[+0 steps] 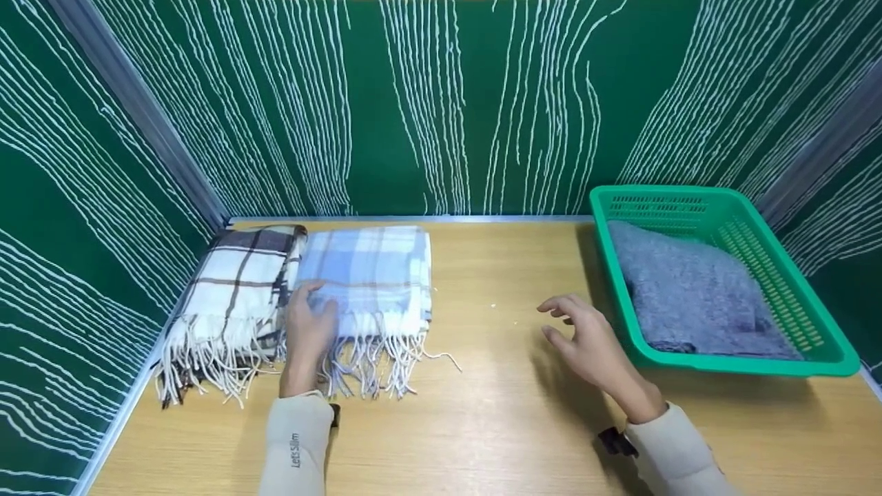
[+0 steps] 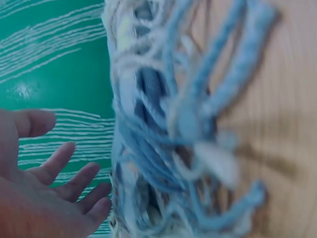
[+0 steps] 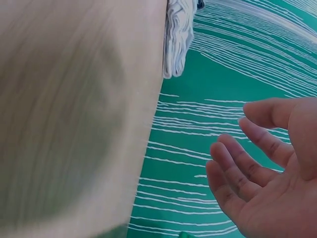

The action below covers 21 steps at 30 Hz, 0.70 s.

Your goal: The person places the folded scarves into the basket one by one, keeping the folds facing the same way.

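A folded blue and white plaid scarf with a fringe lies flat on the table. Over its left edge hangs my left hand, fingers loosely spread and slightly blurred; in the left wrist view its palm faces the blue fringe. To its left lies a second folded scarf, white with brown and black checks and a white fringe. My right hand hovers over the table left of the green basket, fingers loosely bent and holding nothing. Inside that basket sits a folded grey-blue cloth.
The green plastic basket with perforated walls stands at the right of the wooden table. Green panels with wavy white lines enclose the back and sides. Grey metal posts rise at the corners.
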Motion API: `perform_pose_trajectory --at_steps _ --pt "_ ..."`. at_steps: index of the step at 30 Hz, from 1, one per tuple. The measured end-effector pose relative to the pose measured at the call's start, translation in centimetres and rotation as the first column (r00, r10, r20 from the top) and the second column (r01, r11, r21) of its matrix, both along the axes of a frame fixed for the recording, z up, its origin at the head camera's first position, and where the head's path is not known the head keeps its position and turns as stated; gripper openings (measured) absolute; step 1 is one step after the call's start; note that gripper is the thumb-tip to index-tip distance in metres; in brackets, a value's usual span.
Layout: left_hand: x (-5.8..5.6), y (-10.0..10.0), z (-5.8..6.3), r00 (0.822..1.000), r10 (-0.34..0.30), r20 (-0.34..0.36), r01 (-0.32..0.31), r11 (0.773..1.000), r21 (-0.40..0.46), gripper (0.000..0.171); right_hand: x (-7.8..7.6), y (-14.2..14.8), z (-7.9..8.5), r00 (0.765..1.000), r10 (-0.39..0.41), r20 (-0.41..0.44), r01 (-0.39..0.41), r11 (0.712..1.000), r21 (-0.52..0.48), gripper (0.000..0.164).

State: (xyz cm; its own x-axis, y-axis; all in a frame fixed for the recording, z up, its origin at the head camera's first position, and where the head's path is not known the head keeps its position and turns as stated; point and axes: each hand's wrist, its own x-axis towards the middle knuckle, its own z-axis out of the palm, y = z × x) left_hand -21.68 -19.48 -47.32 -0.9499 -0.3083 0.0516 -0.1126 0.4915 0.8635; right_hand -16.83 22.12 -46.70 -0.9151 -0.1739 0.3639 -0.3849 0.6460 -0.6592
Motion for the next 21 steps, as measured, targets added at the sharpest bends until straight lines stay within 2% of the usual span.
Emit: perform_pose_trajectory --at_steps 7,14,21 --pt "-0.2 -0.9 -0.6 0.999 -0.002 0.034 0.006 0.994 -0.106 0.056 -0.7 -1.2 -1.0 0.998 0.029 0.050 -0.027 0.999 -0.040 0.029" --pt "-0.1 -1.4 -0.8 0.996 -0.018 0.085 0.036 0.975 -0.219 0.056 -1.0 -2.0 -1.9 0.997 0.033 0.077 -0.030 0.999 -0.041 0.028" --pt "-0.3 -1.4 -0.7 0.986 -0.021 0.163 0.060 0.971 -0.233 0.062 -1.4 -2.3 -2.4 0.995 0.026 0.098 -0.022 0.999 -0.044 0.023"
